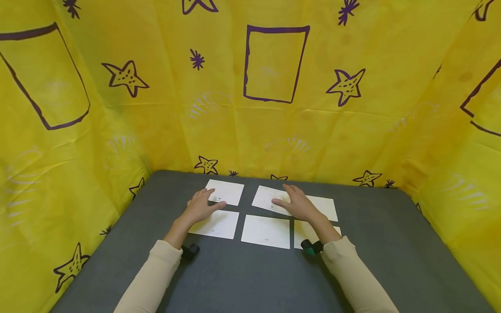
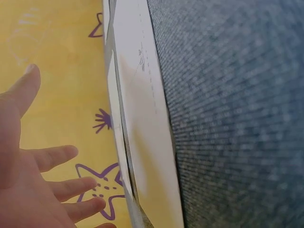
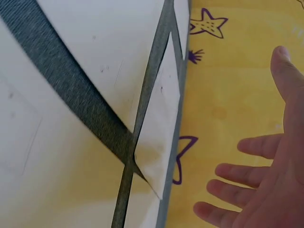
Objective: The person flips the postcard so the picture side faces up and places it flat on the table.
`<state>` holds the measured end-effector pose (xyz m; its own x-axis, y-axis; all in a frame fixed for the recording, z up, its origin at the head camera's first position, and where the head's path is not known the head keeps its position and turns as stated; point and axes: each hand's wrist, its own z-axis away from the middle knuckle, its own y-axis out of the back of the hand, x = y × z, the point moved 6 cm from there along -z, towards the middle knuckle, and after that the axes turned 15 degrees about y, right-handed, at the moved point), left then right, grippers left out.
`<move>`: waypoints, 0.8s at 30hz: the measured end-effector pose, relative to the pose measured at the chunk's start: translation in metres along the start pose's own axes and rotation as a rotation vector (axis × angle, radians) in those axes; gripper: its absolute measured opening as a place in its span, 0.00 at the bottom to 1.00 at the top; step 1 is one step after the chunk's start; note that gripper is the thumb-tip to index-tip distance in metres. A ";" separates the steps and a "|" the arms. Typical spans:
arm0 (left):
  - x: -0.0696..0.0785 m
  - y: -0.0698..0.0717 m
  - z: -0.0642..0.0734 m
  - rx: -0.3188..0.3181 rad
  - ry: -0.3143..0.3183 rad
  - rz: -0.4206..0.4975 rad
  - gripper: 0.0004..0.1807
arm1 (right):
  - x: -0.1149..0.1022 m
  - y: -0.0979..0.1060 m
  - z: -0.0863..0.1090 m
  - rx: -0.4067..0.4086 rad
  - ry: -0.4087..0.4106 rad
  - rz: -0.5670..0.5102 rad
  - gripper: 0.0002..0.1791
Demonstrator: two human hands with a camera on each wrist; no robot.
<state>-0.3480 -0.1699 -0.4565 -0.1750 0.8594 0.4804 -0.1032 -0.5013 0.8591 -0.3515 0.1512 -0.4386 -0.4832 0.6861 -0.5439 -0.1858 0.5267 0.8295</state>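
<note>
Several white paper sheets lie on a dark grey table, in two rows of three. My left hand is over the left end, its fingers spread, overlapping the back left sheet and the front left sheet. Over the back middle sheet and back right sheet is my right hand, thumb and fingers apart. The front middle sheet is uncovered, while my right forearm partly hides the front right sheet. Both wrist views show straight fingers with nothing held. Small faint marks show on the sheets.
The dark table extends toward me and to both sides. Yellow cloth with purple stars and outlines hangs behind and at both sides. Dark wrist cameras sit under each wrist, the left one and the right one.
</note>
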 end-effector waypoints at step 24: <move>-0.004 0.015 -0.019 -0.037 0.037 0.044 0.46 | -0.019 -0.027 -0.042 -0.038 0.039 -0.094 0.48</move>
<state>-0.3672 -0.1821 -0.4491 -0.2158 0.8326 0.5101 -0.1302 -0.5423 0.8300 -0.3726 0.1030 -0.4449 -0.4951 0.6138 -0.6149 -0.2643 0.5678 0.7796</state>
